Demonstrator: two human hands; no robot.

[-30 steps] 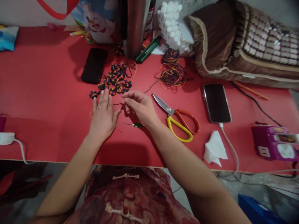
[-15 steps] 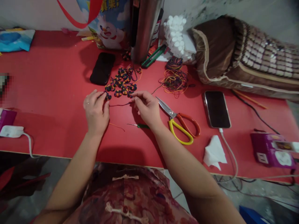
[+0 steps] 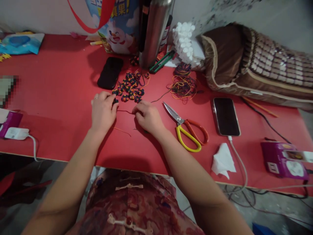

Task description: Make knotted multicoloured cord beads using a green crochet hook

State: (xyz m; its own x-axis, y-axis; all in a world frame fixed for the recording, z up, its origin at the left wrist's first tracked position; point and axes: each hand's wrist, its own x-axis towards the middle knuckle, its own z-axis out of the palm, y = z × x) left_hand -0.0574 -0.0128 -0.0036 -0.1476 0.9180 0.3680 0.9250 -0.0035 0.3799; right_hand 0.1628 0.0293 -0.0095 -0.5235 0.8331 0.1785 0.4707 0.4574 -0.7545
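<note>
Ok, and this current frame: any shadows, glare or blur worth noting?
Head view: soft shadows darken the table beneath the right hand and left of the upper phone; head view: bright glints on the cushion and the flask; head view: the tangle looks too soft to separate every strand; head view: a pixelated block sits at the left edge.

On the tabletop [image 3: 61, 98], knotted pieces [image 3: 129, 86] are kinda mid-back, thermos [image 3: 154, 36] behind them toward the back edge, thread tangle [image 3: 183, 86] off to their right. Scissors [image 3: 179, 120] sit in front of that, tissue [image 3: 223, 161] is near the front edge, right half.
</note>
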